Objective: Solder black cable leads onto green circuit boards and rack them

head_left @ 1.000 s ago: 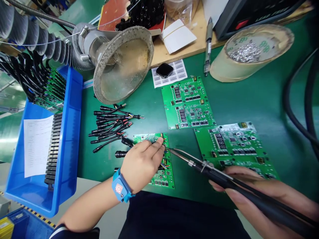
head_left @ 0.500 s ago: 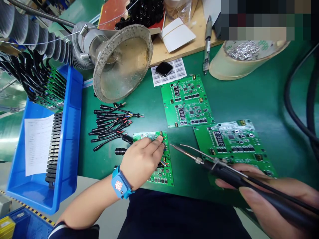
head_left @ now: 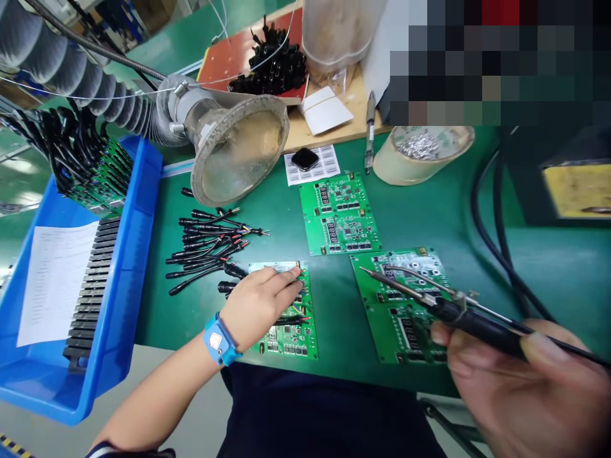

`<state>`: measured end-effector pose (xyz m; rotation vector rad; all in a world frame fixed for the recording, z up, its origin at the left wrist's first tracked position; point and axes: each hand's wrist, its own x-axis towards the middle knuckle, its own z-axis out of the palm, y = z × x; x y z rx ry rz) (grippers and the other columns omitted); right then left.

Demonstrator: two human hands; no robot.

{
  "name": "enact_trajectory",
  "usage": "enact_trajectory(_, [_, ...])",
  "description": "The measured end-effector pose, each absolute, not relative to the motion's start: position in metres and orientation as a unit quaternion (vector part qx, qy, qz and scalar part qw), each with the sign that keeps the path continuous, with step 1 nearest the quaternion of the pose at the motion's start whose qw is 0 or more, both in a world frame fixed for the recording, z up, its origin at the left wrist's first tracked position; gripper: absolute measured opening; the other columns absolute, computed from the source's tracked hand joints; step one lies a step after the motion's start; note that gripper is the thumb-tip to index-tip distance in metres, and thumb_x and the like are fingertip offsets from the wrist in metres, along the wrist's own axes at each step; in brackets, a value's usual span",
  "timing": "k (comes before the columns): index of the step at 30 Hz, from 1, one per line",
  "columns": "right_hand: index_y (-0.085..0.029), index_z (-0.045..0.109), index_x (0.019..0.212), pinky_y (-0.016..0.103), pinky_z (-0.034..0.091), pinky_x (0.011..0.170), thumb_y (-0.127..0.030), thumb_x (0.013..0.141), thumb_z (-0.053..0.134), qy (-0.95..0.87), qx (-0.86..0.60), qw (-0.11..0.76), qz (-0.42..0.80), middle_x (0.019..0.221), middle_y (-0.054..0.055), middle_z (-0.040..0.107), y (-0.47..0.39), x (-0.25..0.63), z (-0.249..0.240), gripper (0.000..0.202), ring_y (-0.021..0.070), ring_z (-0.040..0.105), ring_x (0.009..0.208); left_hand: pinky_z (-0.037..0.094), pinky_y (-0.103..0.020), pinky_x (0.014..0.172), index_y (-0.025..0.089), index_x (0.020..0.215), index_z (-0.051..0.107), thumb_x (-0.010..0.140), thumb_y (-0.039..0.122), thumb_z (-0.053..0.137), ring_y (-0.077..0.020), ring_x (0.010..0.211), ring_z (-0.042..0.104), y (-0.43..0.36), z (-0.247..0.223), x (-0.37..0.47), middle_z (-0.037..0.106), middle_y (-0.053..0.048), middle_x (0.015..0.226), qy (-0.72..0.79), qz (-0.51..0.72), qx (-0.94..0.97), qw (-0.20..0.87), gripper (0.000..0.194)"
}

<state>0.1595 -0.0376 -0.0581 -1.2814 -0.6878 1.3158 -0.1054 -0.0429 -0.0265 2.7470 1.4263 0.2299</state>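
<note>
Now, in the head view, holds the soldering iron (head_left: 422, 297) farther right of the green circuit board (head_left: 300, 346) than before, with its tip over the neighbouring board pair (head_left: 379, 318). Keeps its handle closed within the right hand's (head_left: 529, 375) grip, angled leftward. Covers the green circuit board with the left hand (head_left: 255, 304), fingers together; cannot tell about any pinch beneath.

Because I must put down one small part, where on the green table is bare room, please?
A narrow strip between the board under the left hand and the boards at right; a wider patch between the upper boards, cream roll and black cables. The left is crowded: loose leads beside the blue bin.
</note>
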Motion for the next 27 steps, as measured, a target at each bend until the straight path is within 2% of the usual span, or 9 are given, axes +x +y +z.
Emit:
enact_trajectory(5, [-0.020,0.043,0.051,0.029,0.049,0.050,-0.036,0.066,0.060,-0.270,-0.518,0.552,0.595,0.040,-0.005,0.045,-0.035,0.160,-0.051,0.028,0.0096,0.045,0.041,0.053,-0.033,0.073,0.011,0.107,0.060,0.090,0.012,0.045,-0.0182,0.083,0.060,-0.033,-0.027,-0.117,0.063,-0.012,0.116,0.438,0.096,0.894,0.019,0.022])
enact_trajectory(9, [-0.020,0.044,0.052,0.031,0.050,0.052,-0.036,0.068,0.059,-0.278,-0.513,0.556,0.592,0.041,-0.005,0.044,-0.037,0.162,-0.053,0.027,0.0089,0.043,0.039,0.052,-0.032,0.078,0.013,0.109,0.056,0.091,0.016,0.048,-0.0177,0.093,0.060,-0.030,-0.016,-0.127,0.065,-0.010,0.107,0.463,0.204,0.863,0.008,0.020])
enact_trajectory(11, [-0.020,0.043,0.052,0.031,0.050,0.051,-0.035,0.069,0.058,-0.284,-0.510,0.557,0.591,0.040,-0.005,0.044,-0.038,0.164,-0.054,0.028,0.0095,0.043,0.038,0.051,-0.027,0.073,0.016,0.110,0.055,0.090,0.011,0.048,-0.0140,0.084,0.060,-0.033,-0.003,-0.131,0.065,-0.005,0.092,0.484,0.296,0.823,-0.027,0.022])
enact_trajectory(13, [-0.021,0.042,0.052,0.032,0.050,0.050,-0.035,0.071,0.058,-0.293,-0.508,0.557,0.588,0.040,-0.004,0.043,-0.038,0.165,-0.055,0.029,0.0098,0.044,0.038,0.047,-0.022,0.064,0.019,0.108,0.056,0.086,0.006,0.050,-0.0101,0.070,0.056,-0.039,0.013,-0.130,0.058,0.000,0.077,0.508,0.368,0.775,-0.072,0.025])
enact_trajectory(15, [-0.021,0.042,0.052,0.033,0.051,0.050,-0.037,0.072,0.058,-0.310,-0.503,0.558,0.583,0.040,-0.004,0.044,-0.039,0.166,-0.055,0.031,0.0103,0.044,0.037,0.044,-0.022,0.060,0.019,0.106,0.054,0.083,0.007,0.053,-0.0096,0.066,0.051,-0.049,0.027,-0.121,0.051,0.002,0.076,0.558,0.381,0.735,-0.059,0.027])
enact_trajectory(18, [-0.022,0.046,0.056,0.035,0.051,0.047,-0.040,0.071,0.062,-0.351,-0.492,0.560,0.567,0.042,-0.002,0.052,-0.040,0.163,-0.056,0.029,0.0144,0.052,0.041,0.043,-0.024,0.059,0.018,0.105,0.046,0.086,0.016,0.048,-0.0110,0.065,0.050,-0.064,0.031,-0.094,0.050,-0.001,0.081,0.632,0.298,0.695,0.169,0.019])
enact_trajectory(22, [-0.025,0.057,0.081,0.035,0.056,0.053,-0.030,0.070,0.068,-0.406,-0.500,0.569,0.512,0.058,-0.001,0.066,-0.046,0.149,-0.060,0.016,0.0179,0.063,0.052,0.043,-0.024,0.057,0.018,0.099,0.048,0.092,0.024,0.040,-0.0098,0.061,0.049,-0.071,0.007,-0.059,0.049,0.001,0.076,0.594,0.230,0.587,0.500,0.012])
enact_trajectory(24, [-0.023,0.060,0.094,0.032,0.058,0.060,-0.024,0.073,0.066,-0.461,-0.518,0.542,0.475,0.070,0.001,0.070,-0.048,0.138,-0.061,0.022,0.0175,0.067,0.060,0.040,-0.022,0.052,0.017,0.099,0.049,0.091,0.028,0.043,-0.0080,0.054,0.046,-0.069,-0.006,-0.049,0.045,0.004,0.068,0.577,0.268,0.489,0.597,0.015])
enact_trajectory(27, [-0.024,0.062,0.105,0.030,0.059,0.065,-0.023,0.076,0.065,-0.524,-0.516,0.507,0.450,0.082,0.002,0.072,-0.047,0.123,-0.059,0.030,0.0167,0.069,0.070,0.039,-0.020,0.047,0.015,0.099,0.052,0.085,0.033,0.053,-0.0061,0.047,0.046,-0.065,-0.016,-0.041,0.044,0.006,0.062,0.563,0.335,0.371,0.658,0.022])
